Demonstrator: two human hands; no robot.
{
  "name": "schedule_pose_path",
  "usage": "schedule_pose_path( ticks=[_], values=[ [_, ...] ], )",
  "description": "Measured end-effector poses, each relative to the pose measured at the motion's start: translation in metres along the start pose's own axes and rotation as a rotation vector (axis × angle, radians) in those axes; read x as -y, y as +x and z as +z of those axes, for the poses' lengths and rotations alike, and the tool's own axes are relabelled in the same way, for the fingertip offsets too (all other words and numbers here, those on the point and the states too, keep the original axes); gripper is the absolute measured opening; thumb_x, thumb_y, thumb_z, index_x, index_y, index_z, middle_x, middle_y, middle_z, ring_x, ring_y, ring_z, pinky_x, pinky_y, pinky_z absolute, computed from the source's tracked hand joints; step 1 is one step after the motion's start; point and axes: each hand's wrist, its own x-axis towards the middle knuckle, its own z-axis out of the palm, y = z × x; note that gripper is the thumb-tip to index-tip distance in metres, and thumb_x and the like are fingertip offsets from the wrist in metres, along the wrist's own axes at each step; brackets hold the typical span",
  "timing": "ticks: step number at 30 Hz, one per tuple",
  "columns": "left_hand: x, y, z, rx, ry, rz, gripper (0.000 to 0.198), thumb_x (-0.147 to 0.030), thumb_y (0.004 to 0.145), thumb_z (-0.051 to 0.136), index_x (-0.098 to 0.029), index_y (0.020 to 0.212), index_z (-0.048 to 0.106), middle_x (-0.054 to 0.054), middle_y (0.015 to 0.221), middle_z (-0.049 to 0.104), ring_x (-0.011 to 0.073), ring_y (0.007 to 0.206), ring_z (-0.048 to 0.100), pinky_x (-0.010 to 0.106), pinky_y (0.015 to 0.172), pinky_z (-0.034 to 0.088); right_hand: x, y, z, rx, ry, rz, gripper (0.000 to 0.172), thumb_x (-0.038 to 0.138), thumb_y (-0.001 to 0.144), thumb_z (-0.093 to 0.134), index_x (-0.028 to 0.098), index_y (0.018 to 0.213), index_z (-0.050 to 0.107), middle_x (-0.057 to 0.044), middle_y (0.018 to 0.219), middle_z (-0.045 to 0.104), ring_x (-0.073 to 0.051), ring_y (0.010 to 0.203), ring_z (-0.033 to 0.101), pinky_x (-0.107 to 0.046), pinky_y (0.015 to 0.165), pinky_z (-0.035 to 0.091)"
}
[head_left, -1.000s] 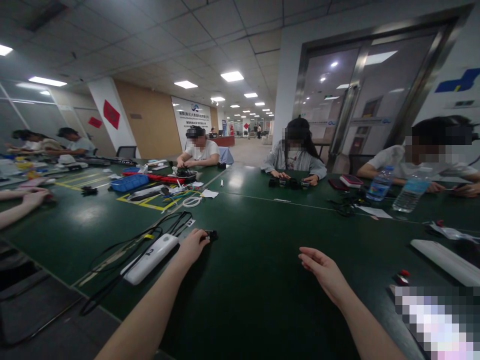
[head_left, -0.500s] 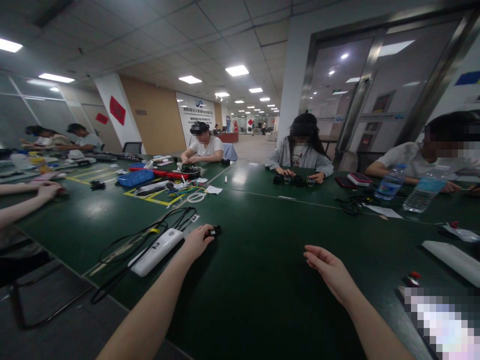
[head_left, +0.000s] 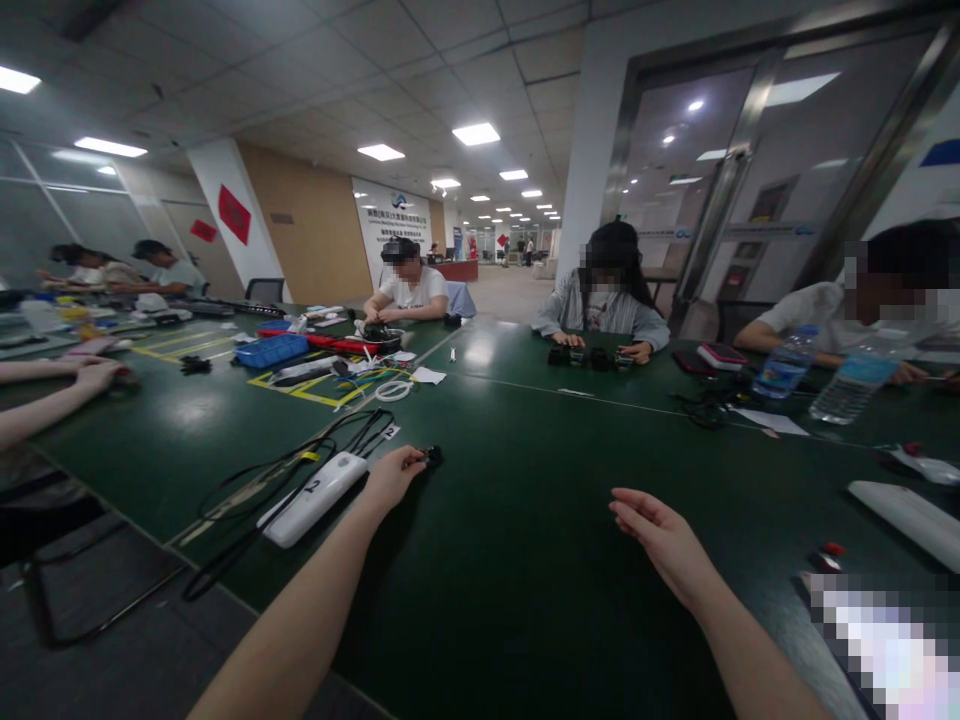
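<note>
My left hand (head_left: 391, 477) has its fingers closed on a small black object (head_left: 433, 457) at the table surface. Its kind is too small and dark to make out, and my fingertips cover part of it. To the right, my right hand (head_left: 660, 535) is held over the green table (head_left: 517, 560) with nothing in it. Its fingers are stretched and slightly bent, with the thumb apart below them. Beside my left wrist lies a white power strip (head_left: 315, 500) marked 2, its black cable looping behind it.
A blue basket (head_left: 271, 352), a white cable coil (head_left: 393, 391) and loose wires lie farther back at left. Two water bottles (head_left: 855, 385) stand at right, near a white device (head_left: 907, 520) and a blurred-out bright screen (head_left: 885, 640). Several people sit around the table.
The small black object in my left hand has turned slightly and sits a little farther up the view. My right hand has hardly moved.
</note>
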Motion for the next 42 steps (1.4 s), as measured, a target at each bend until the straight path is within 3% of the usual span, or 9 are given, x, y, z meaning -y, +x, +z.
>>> schedule_pose_path(
  ticks=[11,18,22,32,36,42],
  values=[
    [-0.003,-0.001,-0.005,0.012,0.122,-0.005,0.017,-0.031,0.074,0.049,-0.024,0.087,0.059,0.000,0.077,0.064,0.0153,0.072,0.058,0.022,0.061,0.039,-0.004,0.003,-0.002,0.008,-0.010,-0.009,0.036,0.038,0.063,0.065,0.024,0.096,0.062,-0.004,0.097,0.064,-0.025,0.097,0.054,-0.038,0.083,0.044],
    [-0.007,0.000,-0.002,0.019,0.235,0.062,0.016,-0.030,0.077,0.046,-0.023,0.086,0.057,0.003,0.091,0.064,0.0173,0.082,0.057,0.024,0.067,0.039,0.002,-0.001,0.002,-0.014,-0.002,0.008,0.035,0.037,0.061,0.066,0.023,0.093,0.063,-0.004,0.096,0.064,-0.025,0.095,0.055,-0.037,0.082,0.044],
    [-0.009,-0.002,-0.001,0.015,0.315,0.080,0.018,-0.030,0.078,0.044,-0.022,0.091,0.054,0.005,0.089,0.063,0.0188,0.084,0.056,0.026,0.069,0.039,0.005,-0.003,0.005,-0.019,0.015,0.000,0.032,0.035,0.060,0.068,0.023,0.089,0.063,-0.004,0.092,0.065,-0.024,0.092,0.056,-0.036,0.081,0.044],
    [-0.012,-0.006,-0.004,0.065,0.219,0.082,0.021,-0.025,0.075,0.049,-0.022,0.096,0.049,0.003,0.090,0.060,0.0179,0.086,0.055,0.026,0.072,0.040,0.007,-0.005,0.003,-0.015,0.003,0.010,0.030,0.034,0.061,0.066,0.024,0.090,0.064,-0.003,0.091,0.065,-0.024,0.090,0.057,-0.036,0.080,0.045],
    [-0.007,-0.005,-0.004,0.052,0.177,0.066,0.024,-0.018,0.076,0.046,-0.023,0.099,0.048,0.002,0.091,0.060,0.0163,0.084,0.056,0.025,0.073,0.040,0.005,-0.002,0.002,-0.010,0.000,0.017,0.031,0.035,0.061,0.066,0.024,0.090,0.064,-0.003,0.093,0.065,-0.024,0.091,0.056,-0.036,0.080,0.045],
    [-0.004,-0.004,-0.004,0.024,0.168,0.053,0.023,-0.021,0.077,0.045,-0.024,0.099,0.052,0.001,0.089,0.062,0.0166,0.082,0.057,0.025,0.070,0.040,0.000,0.001,0.000,-0.006,-0.018,0.006,0.034,0.037,0.061,0.065,0.024,0.093,0.063,-0.004,0.093,0.065,-0.024,0.092,0.057,-0.037,0.081,0.045]
  ],
)
